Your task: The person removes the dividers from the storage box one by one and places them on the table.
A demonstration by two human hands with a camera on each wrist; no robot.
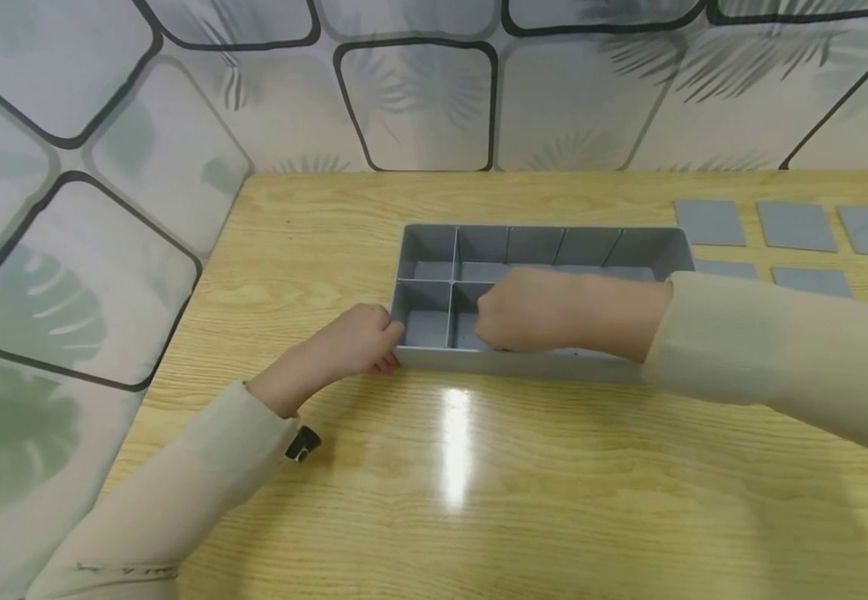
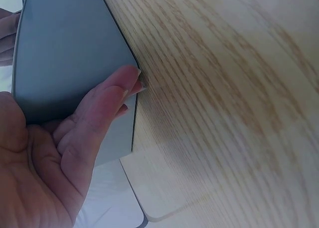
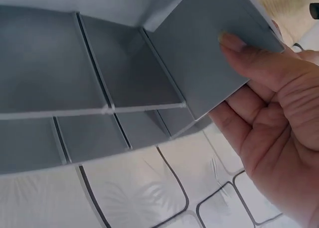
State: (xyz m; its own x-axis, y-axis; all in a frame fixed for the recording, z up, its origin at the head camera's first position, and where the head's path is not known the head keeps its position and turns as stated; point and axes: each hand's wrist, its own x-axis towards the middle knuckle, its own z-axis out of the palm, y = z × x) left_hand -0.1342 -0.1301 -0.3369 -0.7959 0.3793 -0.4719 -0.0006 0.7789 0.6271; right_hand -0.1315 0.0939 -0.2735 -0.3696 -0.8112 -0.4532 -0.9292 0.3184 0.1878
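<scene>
A long grey divided storage box (image 1: 479,360) lies on the wooden table, with compartments split by thin walls. My left hand (image 1: 362,340) holds its front left corner, thumb by the rim; in the left wrist view the fingers (image 2: 112,91) bend against the outer wall. Over the front row, my right hand (image 1: 527,310) reaches down into the box. The right wrist view shows that hand pinching a flat grey divider panel (image 3: 199,53) between thumb and fingers, beside fixed dividers. From the head view the right hand hides this panel and part of the front row.
Several loose grey square panels (image 1: 797,226) lie flat on the table (image 1: 524,492) right of the box, some partly behind the right sleeve (image 1: 764,342). A patterned covering (image 1: 434,108) rises behind and left of the table. A small black clip-like object (image 1: 302,443) sits at the left cuff.
</scene>
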